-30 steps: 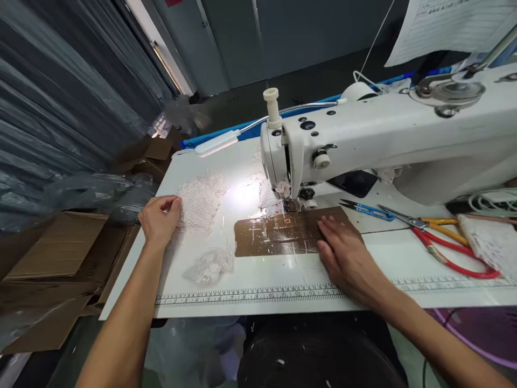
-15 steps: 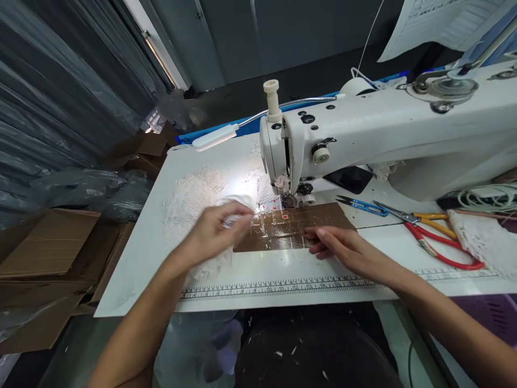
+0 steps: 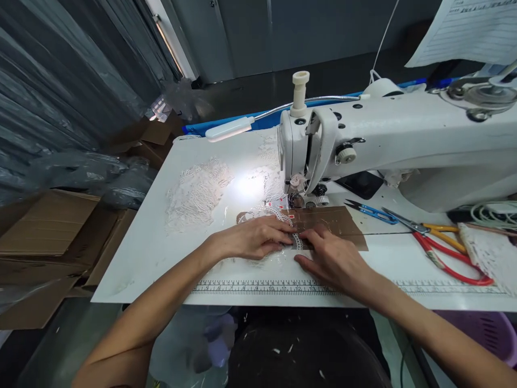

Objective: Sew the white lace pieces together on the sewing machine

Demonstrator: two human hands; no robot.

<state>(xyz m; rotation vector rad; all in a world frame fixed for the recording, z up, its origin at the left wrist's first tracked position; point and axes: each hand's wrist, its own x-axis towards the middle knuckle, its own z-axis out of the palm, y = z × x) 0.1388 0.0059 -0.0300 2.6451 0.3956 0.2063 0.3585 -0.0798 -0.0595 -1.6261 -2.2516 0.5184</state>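
Note:
A piece of white lace [image 3: 299, 242] with a scalloped edge lies on the brown plate [image 3: 331, 218] in front of the sewing machine's presser foot [image 3: 296, 201]. My left hand [image 3: 258, 237] rests over the lace, fingers stretched out flat and pointing right. At the lace's right edge is my right hand [image 3: 333, 258], its fingertips down and its thumb apart from them. Much of the lace is hidden beneath the left hand. The white sewing machine [image 3: 379, 129] stands just behind both hands.
A pile of lace pieces [image 3: 197, 194] lies on the left of the table. Blue thread snips [image 3: 371, 212] and red-and-orange-handled scissors [image 3: 440, 242] lie to the right. A lamp [image 3: 229, 129] lights the needle area. A ruler strip [image 3: 270, 289] runs along the front edge.
My left hand has brought a bunched white lace piece down onto the brown plate and flattened over it. My right hand has shifted to the lace's edge. The view has turned slightly.

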